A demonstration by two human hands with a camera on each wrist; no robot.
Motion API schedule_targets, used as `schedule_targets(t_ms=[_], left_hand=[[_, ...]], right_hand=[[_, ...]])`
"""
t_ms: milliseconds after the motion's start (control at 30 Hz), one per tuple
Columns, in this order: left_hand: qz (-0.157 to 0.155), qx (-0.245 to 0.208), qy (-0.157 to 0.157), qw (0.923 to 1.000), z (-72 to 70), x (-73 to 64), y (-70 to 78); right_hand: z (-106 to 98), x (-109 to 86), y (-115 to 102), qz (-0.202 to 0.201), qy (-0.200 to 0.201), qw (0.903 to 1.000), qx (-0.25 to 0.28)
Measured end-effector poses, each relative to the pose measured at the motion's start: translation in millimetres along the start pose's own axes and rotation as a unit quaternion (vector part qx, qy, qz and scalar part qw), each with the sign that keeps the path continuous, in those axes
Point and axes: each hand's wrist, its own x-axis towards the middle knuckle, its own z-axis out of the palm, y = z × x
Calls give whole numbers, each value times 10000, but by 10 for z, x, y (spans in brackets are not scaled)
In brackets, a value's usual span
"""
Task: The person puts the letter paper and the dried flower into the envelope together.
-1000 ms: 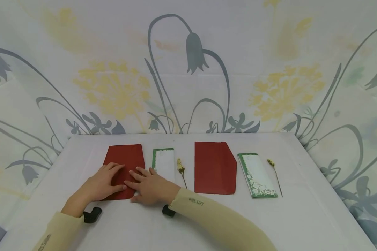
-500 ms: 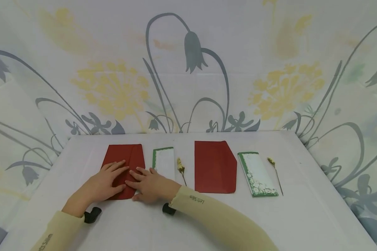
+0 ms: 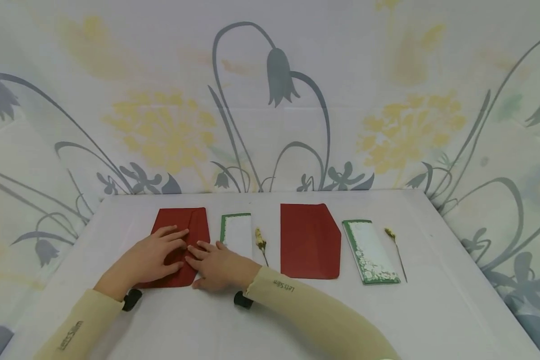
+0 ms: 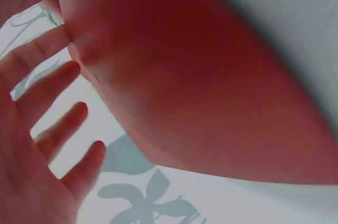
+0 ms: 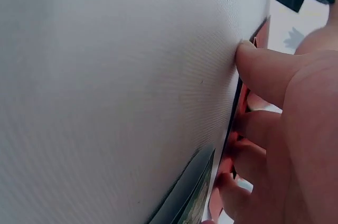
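Note:
A red paper envelope (image 3: 175, 217) lies at the left of the table, a fold line running down its right part where the flap lies over. My left hand (image 3: 150, 257) rests on it with fingers spread, fingertips near the flap edge. My right hand (image 3: 222, 267) lies at the envelope's right edge, its fairly straight fingers touching the paper. In the right wrist view, the thumb (image 5: 264, 71) sits on the white cloth beside that edge. The left wrist view shows the envelope's broad red face (image 4: 211, 102) close up. Partly behind my right hand is a green-bordered white card (image 3: 237, 232).
A dried yellow flower (image 3: 260, 242) lies right of the card. Farther right are a second red envelope (image 3: 309, 240) with its pointed flap extended, another floral card (image 3: 371, 252) and another dried flower (image 3: 390, 234). A patterned cloth (image 3: 270, 125) hangs behind the table.
My left hand has slid slightly up and right over the envelope, its fingers reaching closer to the flap. The fold line shows more plainly. My right hand has stayed nearly in place.

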Motion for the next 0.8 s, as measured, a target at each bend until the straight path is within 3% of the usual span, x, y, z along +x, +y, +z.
schedule_targets(t_ms=[200,367,567,800], left_hand=[[312,49,185,9993,-60,117,-2],[298,190,226,9991,-65,172,-7],[166,218,319,9991,-31,173,-11],[-345,29,203,9992,-29,140,-6]], right_hand=[[2,-19,16,-126,72,9998,156],[8,-32,19,-127,112,9998,82],[23,-36,21,-131,131,9998,70],[42,-29,27,-100,188,9998,25]])
